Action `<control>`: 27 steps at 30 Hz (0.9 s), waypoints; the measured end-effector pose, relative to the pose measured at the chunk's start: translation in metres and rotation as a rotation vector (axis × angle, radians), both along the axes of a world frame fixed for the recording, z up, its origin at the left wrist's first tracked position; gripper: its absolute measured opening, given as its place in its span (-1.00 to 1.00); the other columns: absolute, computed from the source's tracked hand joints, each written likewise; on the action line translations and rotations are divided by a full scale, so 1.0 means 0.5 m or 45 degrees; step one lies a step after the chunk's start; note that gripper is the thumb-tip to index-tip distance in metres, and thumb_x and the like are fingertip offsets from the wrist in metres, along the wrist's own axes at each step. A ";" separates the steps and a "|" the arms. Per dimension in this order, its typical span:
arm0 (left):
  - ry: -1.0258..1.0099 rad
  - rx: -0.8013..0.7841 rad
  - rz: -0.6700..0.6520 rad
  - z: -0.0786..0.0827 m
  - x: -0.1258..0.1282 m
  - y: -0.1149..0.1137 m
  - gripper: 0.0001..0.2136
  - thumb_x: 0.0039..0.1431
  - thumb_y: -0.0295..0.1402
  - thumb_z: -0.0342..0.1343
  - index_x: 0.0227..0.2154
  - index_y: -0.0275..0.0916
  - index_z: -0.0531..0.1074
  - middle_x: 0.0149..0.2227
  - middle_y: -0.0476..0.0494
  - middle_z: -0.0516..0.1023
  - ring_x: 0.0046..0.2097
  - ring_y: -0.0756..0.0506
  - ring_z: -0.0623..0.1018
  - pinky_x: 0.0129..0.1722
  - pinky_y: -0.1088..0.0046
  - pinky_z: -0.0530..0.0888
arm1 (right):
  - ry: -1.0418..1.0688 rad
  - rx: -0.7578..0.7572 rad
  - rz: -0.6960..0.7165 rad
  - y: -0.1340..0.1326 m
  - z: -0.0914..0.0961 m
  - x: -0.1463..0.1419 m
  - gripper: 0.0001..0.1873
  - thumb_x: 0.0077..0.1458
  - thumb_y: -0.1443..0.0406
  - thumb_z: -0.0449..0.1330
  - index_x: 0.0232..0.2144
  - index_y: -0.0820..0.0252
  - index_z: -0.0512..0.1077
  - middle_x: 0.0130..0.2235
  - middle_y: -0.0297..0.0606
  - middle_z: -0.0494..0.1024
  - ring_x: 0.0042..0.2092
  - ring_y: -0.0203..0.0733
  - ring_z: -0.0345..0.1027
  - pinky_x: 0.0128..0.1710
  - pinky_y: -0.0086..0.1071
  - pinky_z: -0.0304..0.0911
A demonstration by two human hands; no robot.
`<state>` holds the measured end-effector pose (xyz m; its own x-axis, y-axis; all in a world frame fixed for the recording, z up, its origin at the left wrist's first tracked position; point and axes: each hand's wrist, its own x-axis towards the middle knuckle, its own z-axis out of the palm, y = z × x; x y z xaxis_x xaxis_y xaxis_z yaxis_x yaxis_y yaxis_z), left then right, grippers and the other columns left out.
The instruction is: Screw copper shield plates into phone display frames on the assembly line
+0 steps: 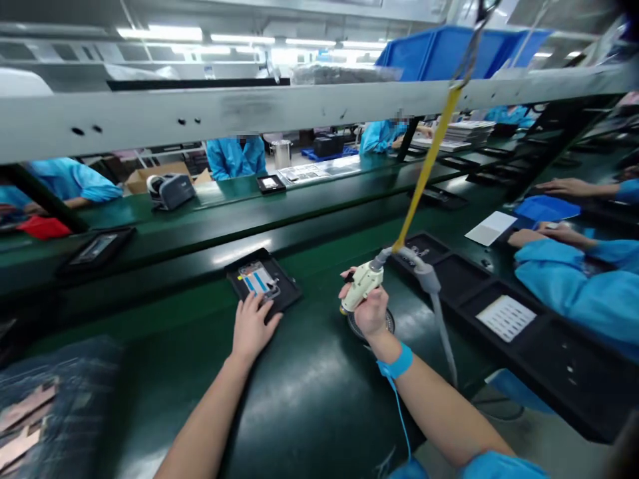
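Note:
My left hand (253,326) lies with its fingers spread at the near edge of a phone part (258,278), which has blue strips and a yellow tab. That part sits in a black tray (285,293) on the green bench. My right hand (372,311) is wrapped round a pale, pistol-shaped air gun (363,285) with a yellow ring at its tip. A grey hose (433,293) runs from the gun, and a yellow strap (432,163) holds it from above. Partly hidden under my right hand is a round dark mesh piece (390,322). A blue wrist strap (397,361) circles my right wrist.
Black compartment trays (459,278) line the right side, one with a white sheet (506,317). A co-worker's blue sleeves (554,279) are beyond them. Bagged copper-coloured pieces (30,419) lie at the near left. A white beam (224,110) crosses overhead. A tape dispenser (170,191) stands further back.

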<state>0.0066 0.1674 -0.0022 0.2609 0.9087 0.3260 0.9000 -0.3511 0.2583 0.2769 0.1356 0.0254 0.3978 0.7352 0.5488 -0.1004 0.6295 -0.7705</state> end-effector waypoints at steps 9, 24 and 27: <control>-0.152 0.105 0.444 -0.001 -0.055 0.074 -0.62 0.30 -0.44 -0.07 0.06 -0.35 0.53 0.29 -0.53 0.30 0.41 -0.51 0.15 0.25 -0.31 0.24 | -0.151 -0.180 -0.084 0.002 -0.020 0.013 -0.27 0.30 -0.23 -0.10 -0.19 0.28 0.51 -0.40 -0.15 0.58 -0.53 -0.20 0.35 -0.59 -0.37 0.24; -0.333 0.001 0.021 -0.054 0.078 -0.080 -0.77 0.19 -0.35 0.19 -0.12 -0.21 0.64 0.08 -0.23 0.58 0.26 -0.29 0.44 0.30 0.07 0.37 | 0.367 -0.378 -0.131 0.009 0.008 0.004 -0.46 -0.04 -0.16 0.14 -0.36 0.19 0.49 -0.47 -0.24 0.54 -0.54 -0.13 0.41 -0.62 -0.27 0.38; -0.377 -0.028 0.023 -0.059 0.076 -0.079 -0.76 0.21 -0.32 0.18 -0.12 -0.23 0.64 0.06 -0.24 0.59 0.25 -0.27 0.45 0.31 0.11 0.37 | -0.098 -0.337 -0.232 0.011 0.006 0.022 -0.53 0.12 -0.10 0.01 -0.34 0.09 0.50 -0.40 -0.13 0.56 -0.44 0.00 0.46 -0.55 -0.14 0.43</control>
